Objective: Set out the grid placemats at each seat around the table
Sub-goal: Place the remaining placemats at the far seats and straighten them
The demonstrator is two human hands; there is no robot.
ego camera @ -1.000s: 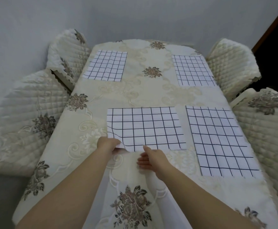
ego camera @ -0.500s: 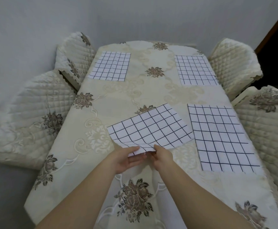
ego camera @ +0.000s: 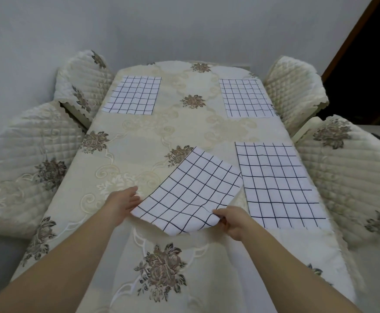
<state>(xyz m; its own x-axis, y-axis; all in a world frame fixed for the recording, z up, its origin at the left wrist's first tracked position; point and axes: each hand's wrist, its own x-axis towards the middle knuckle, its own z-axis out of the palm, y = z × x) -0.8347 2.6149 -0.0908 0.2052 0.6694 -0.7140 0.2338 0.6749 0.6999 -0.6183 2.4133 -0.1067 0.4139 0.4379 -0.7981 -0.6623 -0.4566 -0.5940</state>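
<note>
Turning under two bare hands, the near grid placemat (ego camera: 190, 193) lies skewed at the counter's 6 o'clock end, its near edge lifted and curled. The right hand (ego camera: 232, 219) has its fingers clamped on the near corner; the left hand (ego camera: 122, 203) rests against the other corner, fingers together, though whether they pinch it I cannot tell. Its far corner nearly touches the right near placemat (ego camera: 279, 184), so swinging further could overlap or drag that one. Two more, the far left placemat (ego camera: 133, 94) and far right placemat (ego camera: 246, 98), lie flat toward 12 o'clock. A cream floral tablecloth (ego camera: 139, 136) covers the counter; quilted chair covers (ego camera: 26, 161) flank it, before a plain grey wall (ego camera: 161, 26).
</note>
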